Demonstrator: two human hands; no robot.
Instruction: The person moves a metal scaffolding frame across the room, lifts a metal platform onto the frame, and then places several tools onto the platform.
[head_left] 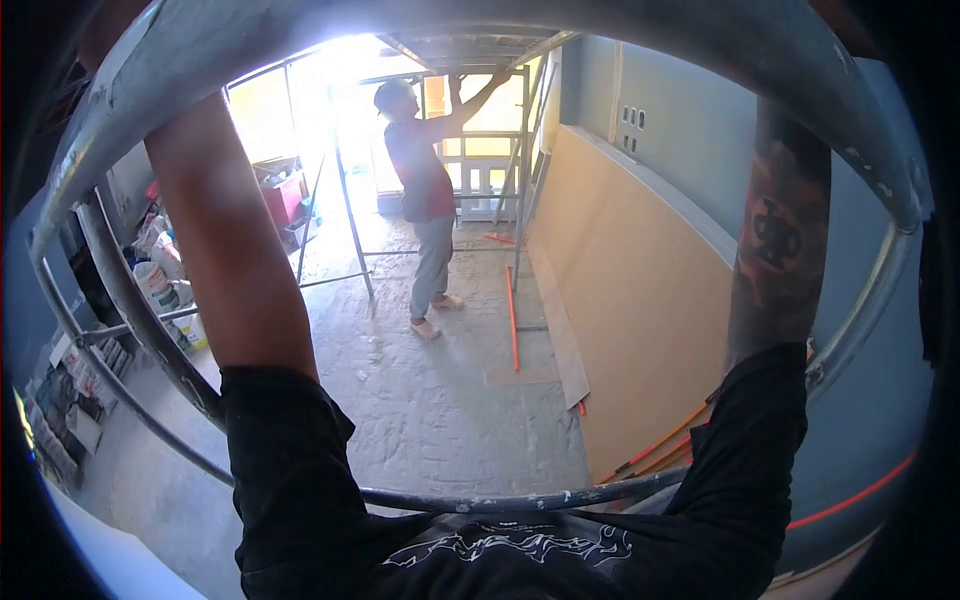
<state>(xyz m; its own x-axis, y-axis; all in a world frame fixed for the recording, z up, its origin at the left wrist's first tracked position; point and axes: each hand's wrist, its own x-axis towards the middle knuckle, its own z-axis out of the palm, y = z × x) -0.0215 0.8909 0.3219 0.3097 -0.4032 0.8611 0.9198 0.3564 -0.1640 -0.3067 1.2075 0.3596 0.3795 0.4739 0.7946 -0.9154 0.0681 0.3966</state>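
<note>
Overhead, one grey scaffold tube [700, 30] arcs across the view, its long axis running from 9 o'clock over 12 to 3 o'clock. Two arms rise to it. The bare left forearm [220, 250] meets it at 11 o'clock, and the tattooed right forearm [780, 230] meets it at 2 o'clock. The left hand and right hand are both hidden at the tube, so I cannot tell how they grip it. One thinner rail [480, 500] crosses at 6 o'clock, just above the black shirt.

Below, at 12 o'clock, one co-worker [425, 190] stands on the concrete floor with a hand raised to a second scaffold frame [350, 215]. One long orange rod [513, 320] lies on the floor near centre, pointing 12 to 6. One large tan board [640, 300] leans against the wall at 3 o'clock. Several buckets [160, 285] crowd together at 9 o'clock.
</note>
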